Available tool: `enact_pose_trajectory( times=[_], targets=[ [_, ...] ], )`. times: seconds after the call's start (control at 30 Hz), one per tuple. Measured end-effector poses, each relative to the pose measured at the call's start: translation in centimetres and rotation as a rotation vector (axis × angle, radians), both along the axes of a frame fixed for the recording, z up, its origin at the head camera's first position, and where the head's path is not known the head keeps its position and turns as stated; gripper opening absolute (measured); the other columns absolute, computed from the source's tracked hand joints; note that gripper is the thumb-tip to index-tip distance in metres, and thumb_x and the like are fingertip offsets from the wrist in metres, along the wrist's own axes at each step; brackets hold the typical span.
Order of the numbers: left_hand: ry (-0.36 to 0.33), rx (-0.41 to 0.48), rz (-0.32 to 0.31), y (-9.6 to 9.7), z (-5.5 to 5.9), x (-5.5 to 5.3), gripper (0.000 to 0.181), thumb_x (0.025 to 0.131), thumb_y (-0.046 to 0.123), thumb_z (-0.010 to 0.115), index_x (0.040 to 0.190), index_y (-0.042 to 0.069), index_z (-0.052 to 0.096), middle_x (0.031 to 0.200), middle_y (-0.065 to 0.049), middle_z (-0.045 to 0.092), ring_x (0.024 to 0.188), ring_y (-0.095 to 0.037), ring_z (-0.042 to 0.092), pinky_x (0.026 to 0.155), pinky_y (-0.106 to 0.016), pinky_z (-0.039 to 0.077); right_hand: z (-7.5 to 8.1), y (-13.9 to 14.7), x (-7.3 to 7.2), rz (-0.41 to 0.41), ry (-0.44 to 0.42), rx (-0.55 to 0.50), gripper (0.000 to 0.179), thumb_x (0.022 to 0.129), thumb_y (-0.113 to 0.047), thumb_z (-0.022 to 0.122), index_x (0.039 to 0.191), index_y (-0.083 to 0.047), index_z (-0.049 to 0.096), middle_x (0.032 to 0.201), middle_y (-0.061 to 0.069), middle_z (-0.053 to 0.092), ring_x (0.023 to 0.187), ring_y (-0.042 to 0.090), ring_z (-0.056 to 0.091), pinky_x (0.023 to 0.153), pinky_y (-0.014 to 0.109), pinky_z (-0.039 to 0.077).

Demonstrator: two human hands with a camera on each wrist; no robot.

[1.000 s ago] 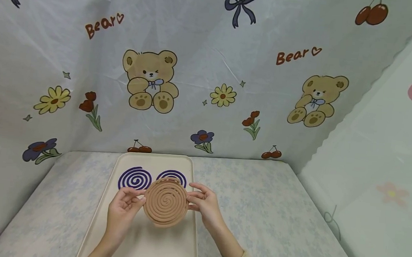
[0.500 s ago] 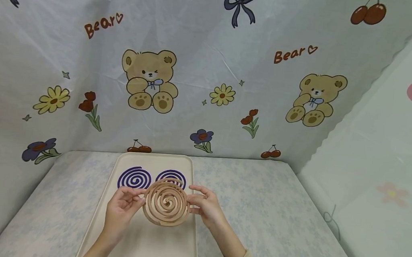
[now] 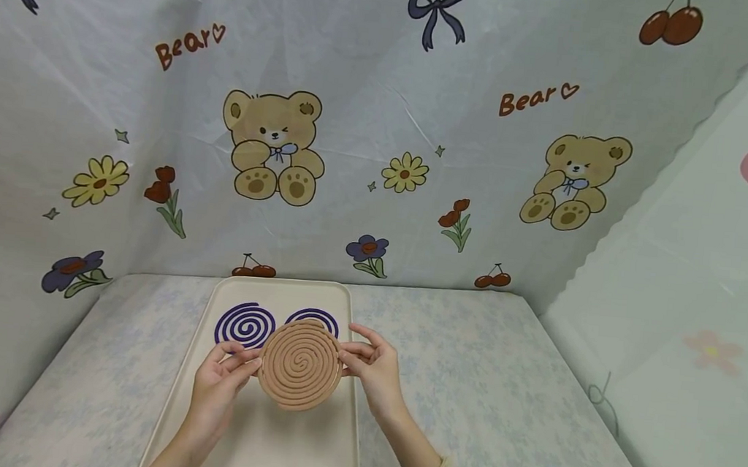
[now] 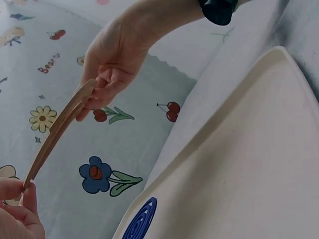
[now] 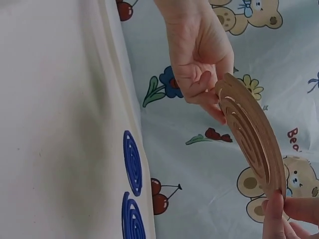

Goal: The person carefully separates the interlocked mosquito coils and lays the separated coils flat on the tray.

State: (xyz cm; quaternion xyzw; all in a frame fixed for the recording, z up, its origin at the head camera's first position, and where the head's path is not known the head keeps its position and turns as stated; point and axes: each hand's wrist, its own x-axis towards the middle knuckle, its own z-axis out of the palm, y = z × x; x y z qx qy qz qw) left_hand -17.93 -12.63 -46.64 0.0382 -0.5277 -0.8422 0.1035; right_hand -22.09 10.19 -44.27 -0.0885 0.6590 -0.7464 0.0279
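A round brown mosquito coil (image 3: 300, 365), wound in a tight spiral, is held up over a cream tray (image 3: 278, 449) in the head view. My left hand (image 3: 217, 381) pinches its left edge between thumb and fingers. At the opposite edge, my right hand (image 3: 373, 371) pinches it the same way, index finger extended. Seen edge-on in the left wrist view, the coil (image 4: 56, 127) looks slightly bowed, with its layers a little apart. Narrow gaps show between rings of the coil (image 5: 259, 134) in the right wrist view.
Two dark blue spiral coils lie at the tray's far end: the left blue coil (image 3: 245, 326), and the right blue coil (image 3: 312, 311), partly hidden by the brown one. A pale mottled tabletop (image 3: 467, 387) surrounds the tray. Behind stands a bear-printed cloth (image 3: 358, 100).
Half a second ago wide gaps showed between the brown coil's rings; now, as a second ago, they look close together from the head. Both hands keep their pinch, shifting slightly.
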Motion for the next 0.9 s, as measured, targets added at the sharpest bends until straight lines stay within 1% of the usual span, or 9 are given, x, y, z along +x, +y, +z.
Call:
enact_pose_trajectory(
  times=[0.17, 0.27, 0.33, 0.4, 0.47, 0.53, 0.63, 0.7, 0.9],
  targets=[
    [-0.047, -0.028, 0.043, 0.11, 0.04, -0.19, 0.029, 0.084, -0.012, 0.061, 0.091, 0.011, 0.045, 0.081, 0.009, 0.073, 0.068, -0.003, 0.066, 0.065, -0.015, 0.054, -0.12, -0.19, 0.09, -0.006, 0.015, -0.016, 0.050, 0.085, 0.008, 0.062, 0.132, 0.004, 0.048, 0.099, 0.027, 0.069, 0.074, 0.009, 0.070, 0.063, 0.024, 0.059],
    [-0.083, -0.042, 0.043, 0.15, 0.13, -0.17, 0.029, 0.084, -0.010, 0.062, 0.090, 0.012, 0.044, 0.081, 0.010, 0.073, 0.066, -0.004, 0.065, 0.064, -0.015, 0.054, -0.18, -0.15, 0.12, -0.002, 0.042, -0.011, 0.047, 0.085, 0.007, 0.062, 0.130, 0.005, 0.049, 0.100, 0.030, 0.068, 0.074, 0.008, 0.069, 0.062, 0.024, 0.059],
    [-0.090, -0.049, 0.037, 0.16, 0.16, -0.08, 0.029, 0.084, -0.009, 0.063, 0.089, 0.012, 0.044, 0.081, 0.010, 0.073, 0.067, -0.004, 0.065, 0.065, -0.016, 0.054, -0.21, -0.12, 0.11, -0.003, 0.058, 0.006, 0.046, 0.086, 0.007, 0.062, 0.129, 0.004, 0.050, 0.102, 0.033, 0.066, 0.074, 0.007, 0.068, 0.062, 0.023, 0.058],
    [-0.073, -0.070, 0.042, 0.20, 0.13, -0.04, 0.029, 0.083, -0.010, 0.063, 0.089, 0.011, 0.044, 0.082, 0.010, 0.073, 0.069, -0.003, 0.066, 0.065, -0.017, 0.055, -0.14, -0.03, 0.12, -0.006, 0.064, 0.019, 0.045, 0.086, 0.006, 0.063, 0.129, 0.004, 0.051, 0.102, 0.034, 0.066, 0.073, 0.007, 0.068, 0.062, 0.022, 0.058],
    [-0.045, -0.116, 0.058, 0.29, 0.08, -0.01, 0.028, 0.082, -0.011, 0.063, 0.089, 0.009, 0.045, 0.083, 0.010, 0.073, 0.073, -0.003, 0.067, 0.067, -0.017, 0.056, -0.03, 0.12, 0.07, -0.005, 0.043, 0.012, 0.047, 0.085, 0.006, 0.063, 0.131, 0.005, 0.049, 0.101, 0.031, 0.067, 0.072, 0.007, 0.068, 0.063, 0.023, 0.058],
    [-0.010, -0.162, 0.084, 0.42, 0.04, -0.03, 0.027, 0.081, -0.013, 0.063, 0.089, 0.006, 0.045, 0.083, 0.010, 0.072, 0.074, -0.003, 0.067, 0.067, -0.018, 0.057, 0.12, 0.24, 0.02, -0.013, -0.013, -0.013, 0.049, 0.084, 0.007, 0.063, 0.131, 0.003, 0.049, 0.096, 0.024, 0.071, 0.070, 0.007, 0.069, 0.062, 0.023, 0.059],
    [0.025, -0.221, 0.119, 0.63, 0.10, -0.01, 0.027, 0.080, -0.014, 0.064, 0.088, 0.002, 0.045, 0.084, 0.010, 0.072, 0.072, -0.002, 0.066, 0.066, -0.017, 0.057, 0.27, 0.33, -0.02, -0.020, -0.087, -0.043, 0.051, 0.083, 0.007, 0.064, 0.131, 0.004, 0.048, 0.088, 0.011, 0.073, 0.068, 0.008, 0.069, 0.062, 0.024, 0.058],
    [0.042, -0.232, 0.128, 0.73, 0.20, 0.05, 0.026, 0.080, -0.015, 0.064, 0.088, 0.000, 0.044, 0.084, 0.009, 0.072, 0.071, -0.002, 0.064, 0.065, -0.017, 0.057, 0.32, 0.30, 0.03, -0.029, -0.111, -0.047, 0.050, 0.083, 0.007, 0.064, 0.131, 0.004, 0.049, 0.084, 0.004, 0.073, 0.066, 0.008, 0.068, 0.061, 0.024, 0.058],
    [0.068, -0.250, 0.131, 0.94, 0.51, 0.32, 0.025, 0.080, -0.013, 0.066, 0.089, -0.004, 0.045, 0.088, 0.009, 0.072, 0.071, -0.003, 0.062, 0.066, -0.017, 0.056, -0.03, -0.01, 0.09, -0.049, -0.105, -0.043, 0.045, 0.083, 0.008, 0.063, 0.126, 0.008, 0.050, 0.079, 0.000, 0.070, 0.064, 0.007, 0.066, 0.058, 0.022, 0.057]
  ],
)
